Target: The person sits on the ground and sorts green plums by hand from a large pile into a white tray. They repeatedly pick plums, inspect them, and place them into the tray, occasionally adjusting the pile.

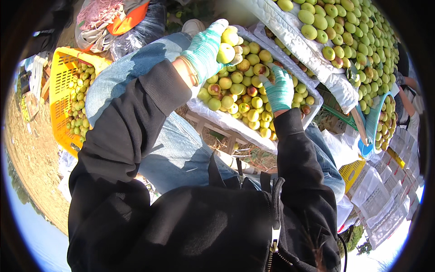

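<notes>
My left hand (205, 51), in a teal knit glove with pale fingertips, is closed round a few green jujubes (225, 53) above the far left of a crate. The crate, lined with white padding (248, 136), is full of green jujubes (253, 102), some with reddish-brown patches. My right hand (280, 88), gloved alike, reaches over the right part of this heap. Its thumb and fingers are spread, with the fingertips at the fruit. Nothing is plainly held in it.
A yellow slatted basket (58, 97) with jujubes stands at my left. Far right, a large heap of jujubes (358, 41) lies on white padded cloth (312, 59), beside a light-blue basin (379, 124). Bags (140, 29) lie behind, and a person's arm (408, 97) shows at the right edge.
</notes>
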### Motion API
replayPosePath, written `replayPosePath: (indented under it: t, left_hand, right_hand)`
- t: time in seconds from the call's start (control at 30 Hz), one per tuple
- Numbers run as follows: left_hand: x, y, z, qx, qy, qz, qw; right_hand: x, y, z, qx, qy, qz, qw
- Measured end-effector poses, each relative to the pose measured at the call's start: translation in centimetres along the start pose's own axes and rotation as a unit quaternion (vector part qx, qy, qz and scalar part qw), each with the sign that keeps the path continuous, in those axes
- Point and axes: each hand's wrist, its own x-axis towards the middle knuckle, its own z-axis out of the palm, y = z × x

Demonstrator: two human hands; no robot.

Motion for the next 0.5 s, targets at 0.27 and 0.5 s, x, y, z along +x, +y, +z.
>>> replayPosePath:
  t: [0.27, 0.5]
  left_hand:
    - [0.1, -0.9, -0.2, 0.029, 0.027, -0.025, 0.999]
    - [-0.5, -1.8, 0.2, 0.024, 0.024, -0.05, 0.998]
  right_hand:
    - [-8.3, -3.1, 1.5, -0.189, -0.235, -0.124, 0.945]
    - [-6.8, -4.3, -3.0, 0.07, -0.146, 0.071, 0.984]
